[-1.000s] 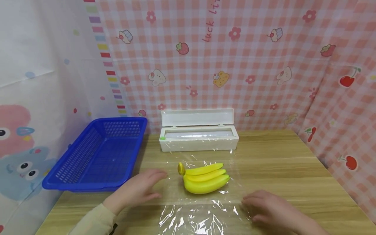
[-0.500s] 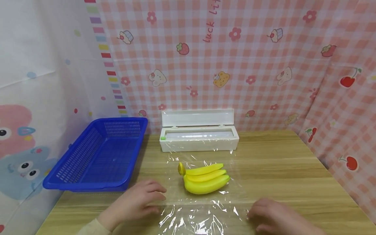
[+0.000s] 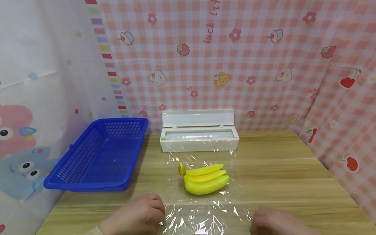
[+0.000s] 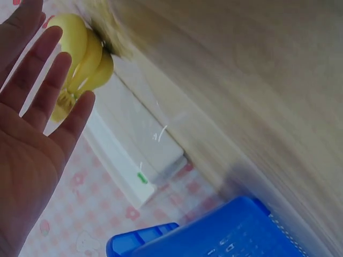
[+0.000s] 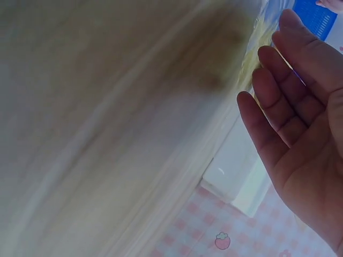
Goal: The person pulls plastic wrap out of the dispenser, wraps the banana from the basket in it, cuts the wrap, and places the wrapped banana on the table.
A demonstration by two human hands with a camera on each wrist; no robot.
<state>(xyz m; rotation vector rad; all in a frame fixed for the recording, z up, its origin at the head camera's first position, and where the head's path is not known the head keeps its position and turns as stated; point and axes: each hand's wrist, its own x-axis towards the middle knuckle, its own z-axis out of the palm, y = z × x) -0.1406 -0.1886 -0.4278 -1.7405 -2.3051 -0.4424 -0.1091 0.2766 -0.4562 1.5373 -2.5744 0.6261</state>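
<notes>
A bunch of yellow bananas [image 3: 205, 181] lies on a sheet of clear cling film [image 3: 202, 212] spread over the table. The film runs back to a white cling film dispenser [image 3: 199, 143] with its lid raised. Beside the film's near left edge is my left hand [image 3: 141, 213], and its fingers look spread and relaxed in the left wrist view. My right hand [image 3: 273, 222] is low by the film's right edge, fingers loosely bent with nothing seen between them in the right wrist view. Whether either hand touches the film I cannot tell.
A blue plastic basket [image 3: 100, 163] stands on the left of the wooden table [image 3: 282, 176]. Behind the dispenser hangs a pink checked cloth [image 3: 188, 71], which continues along the right side. A white patterned cloth [image 3: 44, 91] covers the left side.
Both hands have moved down toward the near edge of the table, the left from beside the bananas, the right also slightly outward. Bananas, film, dispenser and basket stay where they were.
</notes>
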